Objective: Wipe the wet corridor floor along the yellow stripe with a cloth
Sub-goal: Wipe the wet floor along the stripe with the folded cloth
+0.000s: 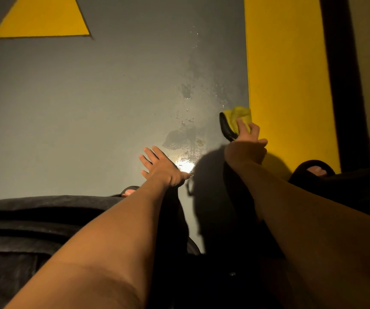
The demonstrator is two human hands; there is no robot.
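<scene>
head view: the right hand (247,139) grips a yellow cloth (237,118) against the grey floor (90,108), right at the yellow stripe's (286,85) left edge. the left hand (160,167) rests flat, fingers spread, further left of the stripe, beside wet patches (187,134).

Indoor corridor, utility/institutional type. Evidence: smooth grey painted floor (79,103) w/ wet patches (188,130); broad yellow stripe (289,85) running lengthwise at right; yellow triangle marking (43,18) painted on floor, far left; dark border strip (344,85) beyond stripe. Dim, warm lighting.
</scene>
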